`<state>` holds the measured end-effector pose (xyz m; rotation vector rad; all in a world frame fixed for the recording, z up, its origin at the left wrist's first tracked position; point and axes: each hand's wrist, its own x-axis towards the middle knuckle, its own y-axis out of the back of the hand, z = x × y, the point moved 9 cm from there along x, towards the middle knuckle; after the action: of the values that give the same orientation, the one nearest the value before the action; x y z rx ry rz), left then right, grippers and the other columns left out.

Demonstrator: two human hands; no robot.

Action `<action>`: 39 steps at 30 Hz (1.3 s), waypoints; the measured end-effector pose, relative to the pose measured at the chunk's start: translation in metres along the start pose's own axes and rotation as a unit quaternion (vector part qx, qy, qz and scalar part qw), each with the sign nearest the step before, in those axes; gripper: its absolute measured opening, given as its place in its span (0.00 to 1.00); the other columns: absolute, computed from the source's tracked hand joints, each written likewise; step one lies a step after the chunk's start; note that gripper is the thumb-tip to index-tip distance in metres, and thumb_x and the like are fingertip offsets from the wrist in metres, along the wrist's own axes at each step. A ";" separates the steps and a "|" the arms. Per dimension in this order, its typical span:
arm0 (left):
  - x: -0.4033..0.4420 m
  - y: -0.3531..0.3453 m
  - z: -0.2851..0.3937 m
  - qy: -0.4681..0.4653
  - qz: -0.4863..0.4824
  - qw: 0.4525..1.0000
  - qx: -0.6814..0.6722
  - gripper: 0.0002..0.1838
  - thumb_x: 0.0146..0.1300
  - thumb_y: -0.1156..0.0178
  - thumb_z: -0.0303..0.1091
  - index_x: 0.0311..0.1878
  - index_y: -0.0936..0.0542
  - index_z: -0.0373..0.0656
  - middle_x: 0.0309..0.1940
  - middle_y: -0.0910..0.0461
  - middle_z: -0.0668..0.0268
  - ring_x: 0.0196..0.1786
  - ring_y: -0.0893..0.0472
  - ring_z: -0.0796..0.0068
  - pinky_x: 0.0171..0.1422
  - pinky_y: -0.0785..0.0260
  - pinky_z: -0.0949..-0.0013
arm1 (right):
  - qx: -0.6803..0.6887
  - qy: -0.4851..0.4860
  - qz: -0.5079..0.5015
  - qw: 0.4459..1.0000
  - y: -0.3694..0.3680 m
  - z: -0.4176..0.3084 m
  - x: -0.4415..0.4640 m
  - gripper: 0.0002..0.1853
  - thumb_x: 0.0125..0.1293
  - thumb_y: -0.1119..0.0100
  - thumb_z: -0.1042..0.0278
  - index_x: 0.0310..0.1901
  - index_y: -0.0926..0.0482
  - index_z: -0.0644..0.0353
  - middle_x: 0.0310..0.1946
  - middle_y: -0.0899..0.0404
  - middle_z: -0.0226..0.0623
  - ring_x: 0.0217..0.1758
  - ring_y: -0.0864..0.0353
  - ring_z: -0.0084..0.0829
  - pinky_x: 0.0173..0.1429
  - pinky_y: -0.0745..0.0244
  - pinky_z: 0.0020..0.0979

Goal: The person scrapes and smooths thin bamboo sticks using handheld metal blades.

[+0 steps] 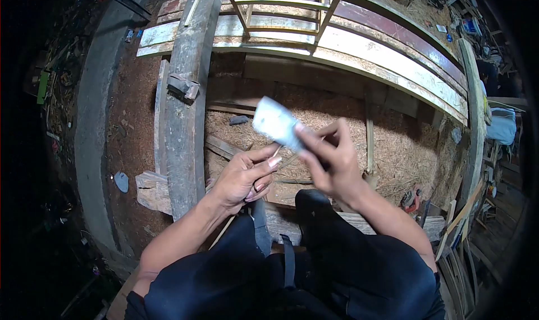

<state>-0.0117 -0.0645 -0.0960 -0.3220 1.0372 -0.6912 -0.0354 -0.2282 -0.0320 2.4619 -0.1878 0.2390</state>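
My right hand [337, 165] is closed on a pale, whitish-blue rectangular piece [274, 121], blurred by motion; whether it is a folded sheet or a flat blade I cannot tell. Just below it my left hand [240, 177] is closed on a thin, light wooden stick [224, 232], its thumb and fingers pinching near the upper end. The stick's lower part slants down past my wrist toward my lap. The pale piece overlaps the stick's tip in view, and contact between them is hard to make out. Both hands are above the gap between my knees.
A thick grey beam [185, 129] runs along the left, with a small dark block [183, 87] on it. Long planks [382, 53] cross ahead, bearing a slatted wooden frame [283, 28]. Shavings [401, 146] cover the ground below. A red-handled tool [411, 200] lies at right.
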 end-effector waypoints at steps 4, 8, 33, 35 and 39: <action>-0.002 -0.009 0.003 -0.003 -0.024 1.000 0.014 0.25 0.78 0.45 0.33 0.76 0.31 0.49 0.17 0.33 0.78 0.14 0.40 0.90 0.19 0.45 0.83 | 0.034 -0.063 0.062 0.996 0.010 0.021 -0.002 0.24 0.61 0.30 0.77 0.61 0.16 0.56 0.39 0.28 0.44 0.38 0.22 0.35 0.40 0.22 0.34; 0.001 -0.016 0.010 -0.009 -0.028 0.998 0.054 0.25 0.79 0.48 0.33 0.77 0.33 0.44 0.16 0.32 0.74 0.14 0.39 0.89 0.20 0.43 0.81 | 0.029 -0.056 0.093 0.994 0.015 0.018 -0.001 0.25 0.62 0.31 0.77 0.63 0.17 0.56 0.43 0.27 0.45 0.41 0.22 0.34 0.45 0.22 0.33; 0.001 -0.006 -0.006 0.017 -0.003 1.000 0.009 0.27 0.79 0.49 0.33 0.79 0.37 0.48 0.15 0.36 0.77 0.13 0.41 0.88 0.18 0.46 0.81 | 0.016 0.033 0.026 0.999 -0.006 0.002 -0.002 0.25 0.60 0.28 0.72 0.61 0.17 0.56 0.31 0.32 0.38 0.26 0.30 0.30 0.30 0.29 0.33; 0.003 -0.010 -0.006 0.022 -0.014 1.000 0.008 0.29 0.78 0.49 0.31 0.79 0.38 0.46 0.14 0.37 0.76 0.12 0.43 0.88 0.16 0.48 0.81 | 0.018 0.038 0.034 0.999 -0.004 0.002 -0.004 0.25 0.60 0.27 0.71 0.61 0.16 0.56 0.29 0.33 0.37 0.25 0.30 0.29 0.28 0.29 0.33; 0.004 0.005 -0.006 0.009 0.026 1.000 -0.006 0.25 0.80 0.49 0.33 0.76 0.34 0.40 0.16 0.36 0.76 0.14 0.42 0.87 0.18 0.48 0.80 | 0.050 0.031 -0.041 0.997 -0.019 -0.007 -0.011 0.24 0.62 0.28 0.70 0.61 0.16 0.58 0.29 0.32 0.37 0.23 0.30 0.28 0.26 0.30 0.32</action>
<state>-0.0140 -0.0634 -0.1046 -0.2979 1.0639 -0.6434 -0.0431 -0.2077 -0.0403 2.5513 -0.0501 0.2960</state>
